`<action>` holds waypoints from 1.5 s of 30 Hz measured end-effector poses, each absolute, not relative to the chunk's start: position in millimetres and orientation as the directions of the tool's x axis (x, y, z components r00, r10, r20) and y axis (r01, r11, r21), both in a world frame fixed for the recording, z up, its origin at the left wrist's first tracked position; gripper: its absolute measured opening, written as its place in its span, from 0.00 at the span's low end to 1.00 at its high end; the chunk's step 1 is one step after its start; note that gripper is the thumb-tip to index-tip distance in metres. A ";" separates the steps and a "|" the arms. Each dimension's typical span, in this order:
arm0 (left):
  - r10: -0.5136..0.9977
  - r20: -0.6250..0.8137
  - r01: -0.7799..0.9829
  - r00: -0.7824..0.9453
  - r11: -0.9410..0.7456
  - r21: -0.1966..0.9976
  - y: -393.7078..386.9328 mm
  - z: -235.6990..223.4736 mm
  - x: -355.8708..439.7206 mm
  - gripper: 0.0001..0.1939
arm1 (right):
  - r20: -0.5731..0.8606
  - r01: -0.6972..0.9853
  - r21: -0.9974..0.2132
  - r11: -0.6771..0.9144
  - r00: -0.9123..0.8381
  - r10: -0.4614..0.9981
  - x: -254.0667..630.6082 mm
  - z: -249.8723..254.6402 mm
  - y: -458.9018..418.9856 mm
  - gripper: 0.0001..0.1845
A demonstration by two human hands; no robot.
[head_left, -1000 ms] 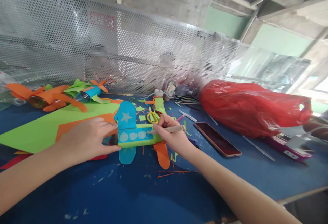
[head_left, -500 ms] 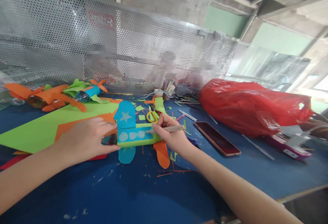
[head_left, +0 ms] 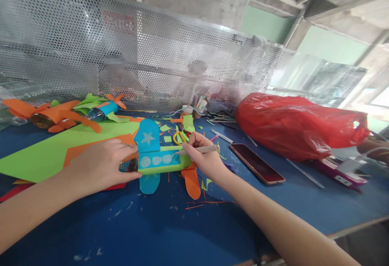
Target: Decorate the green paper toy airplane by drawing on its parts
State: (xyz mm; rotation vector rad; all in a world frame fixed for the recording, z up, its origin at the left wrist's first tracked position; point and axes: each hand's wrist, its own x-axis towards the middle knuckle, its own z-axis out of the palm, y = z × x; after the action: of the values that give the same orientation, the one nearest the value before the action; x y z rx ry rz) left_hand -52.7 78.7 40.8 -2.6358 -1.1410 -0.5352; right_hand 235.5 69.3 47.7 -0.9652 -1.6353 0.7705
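A toy plane (head_left: pixel 164 170), made of a plastic bottle wrapped in green paper, lies across the middle of the table. Its dark, see-through end is gripped by my left hand (head_left: pixel 106 158), thumb below and fingers above. A blue strip on the body bears several silvery-white round patches. One blue wing (head_left: pixel 148 135) carries a pale star; an orange tail piece (head_left: pixel 192 183) sticks out on the near side. Between the fingers of my right hand (head_left: pixel 202 152) is a light-coloured marker (head_left: pixel 208 149), its tip at the strip's right end. My right fingers hide part of the plane's tail.
Yellow-handled scissors (head_left: pixel 177 137) and paper scraps lie just behind the plane. A phone (head_left: pixel 257 163) and a big red plastic bag (head_left: pixel 291 126) are to the right. Green paper sheets (head_left: pixel 33 156) and finished-looking bottle planes (head_left: pixel 62 114) fill the left. Perforated metal screen (head_left: pixel 182 47) stands behind.
The marker tip has shifted slightly up at the strip's right end, with my right hand. My left hand keeps its hold on the plane. The whole view has drifted a little.
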 end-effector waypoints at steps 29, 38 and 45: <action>0.668 0.399 0.754 0.629 -0.650 -0.100 78.6 40.3 -52.8 0.14 | 0.451 0.231 -0.851 0.471 -0.136 0.882 236.6 51.2 68.3 0.15; 0.665 0.397 0.749 0.632 -0.655 -0.096 78.3 40.7 -53.0 0.13 | 0.447 0.240 -0.851 0.466 -0.131 0.885 237.7 51.2 69.3 0.15; 0.614 0.463 0.723 0.639 -0.684 -0.092 83.9 34.4 -57.1 0.15 | 0.447 0.233 -0.851 0.470 -0.149 0.882 237.0 50.8 68.3 0.15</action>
State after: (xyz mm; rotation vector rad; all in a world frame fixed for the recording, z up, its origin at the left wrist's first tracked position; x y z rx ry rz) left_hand -57.1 83.9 34.4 -2.5924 -1.0814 -0.5855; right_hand 237.0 68.3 50.8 -0.9749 -1.6560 0.7641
